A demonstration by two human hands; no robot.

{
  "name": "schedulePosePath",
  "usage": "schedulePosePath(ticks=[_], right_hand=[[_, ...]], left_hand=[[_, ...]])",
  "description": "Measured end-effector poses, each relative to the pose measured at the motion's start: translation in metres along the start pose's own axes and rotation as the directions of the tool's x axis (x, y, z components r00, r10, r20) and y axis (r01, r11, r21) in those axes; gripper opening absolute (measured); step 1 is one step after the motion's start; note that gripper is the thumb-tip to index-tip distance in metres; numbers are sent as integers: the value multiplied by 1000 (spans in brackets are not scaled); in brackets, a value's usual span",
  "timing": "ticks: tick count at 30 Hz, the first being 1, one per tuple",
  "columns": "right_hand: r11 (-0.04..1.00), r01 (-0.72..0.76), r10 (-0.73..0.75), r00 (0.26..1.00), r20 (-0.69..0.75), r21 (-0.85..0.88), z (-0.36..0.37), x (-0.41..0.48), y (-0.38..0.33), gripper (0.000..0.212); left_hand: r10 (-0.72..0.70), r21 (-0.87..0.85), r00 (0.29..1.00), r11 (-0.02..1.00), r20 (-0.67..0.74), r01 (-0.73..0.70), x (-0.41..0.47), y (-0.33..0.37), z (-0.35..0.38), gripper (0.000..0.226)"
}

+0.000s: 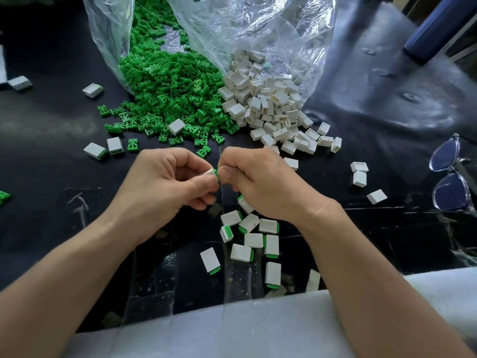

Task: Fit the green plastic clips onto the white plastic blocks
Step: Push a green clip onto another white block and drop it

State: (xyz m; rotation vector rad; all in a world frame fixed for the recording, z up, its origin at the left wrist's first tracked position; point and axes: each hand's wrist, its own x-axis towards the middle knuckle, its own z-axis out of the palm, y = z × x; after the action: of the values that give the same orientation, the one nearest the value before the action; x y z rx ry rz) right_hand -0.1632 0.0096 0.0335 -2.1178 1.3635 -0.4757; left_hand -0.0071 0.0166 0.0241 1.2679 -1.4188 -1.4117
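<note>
My left hand (170,182) pinches a white plastic block (209,173) between thumb and fingers. My right hand (258,182) pinches a green clip (216,172) right against the block's end; only a sliver of each shows. Behind the hands, a heap of green clips (170,89) spills from a clear bag beside a heap of white blocks (268,99). Several blocks with green clips fitted (254,239) lie on the black table below my right wrist.
The clear plastic bag (247,27) stands open at the back. Glasses (454,174) lie at the right edge, with a dark blue cylinder (436,24) at the top right. Loose blocks (360,174) and stray fitted blocks (105,148) are scattered left and right. White foam (232,329) lines the near edge.
</note>
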Motion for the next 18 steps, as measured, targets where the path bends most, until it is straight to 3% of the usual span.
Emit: schedulePosePath(ticks=[3,12,14,16,18], right_hand=[[990,43,-37,998,47,-133,0,-1,-1,16],[935,132,-90,986,138,-328,0,-3,-3,15],[963,124,-115,992,53,-240,0,-3,-2,14],[995,99,-98,988,-122,-2,1,-4,-2,15],[968,49,10,973,-231,247,1,-3,-2,22]], left_hand=[[22,79,1000,997,17,-24,-1,-3,0,4],[90,253,994,962,64,-104,-3,-7,-1,13],[100,153,994,982,49,-106,-2,-4,0,7],[112,15,994,994,-1,-112,-1,1,-1,14],[106,-94,994,990,-33,-109,0,3,-1,21]])
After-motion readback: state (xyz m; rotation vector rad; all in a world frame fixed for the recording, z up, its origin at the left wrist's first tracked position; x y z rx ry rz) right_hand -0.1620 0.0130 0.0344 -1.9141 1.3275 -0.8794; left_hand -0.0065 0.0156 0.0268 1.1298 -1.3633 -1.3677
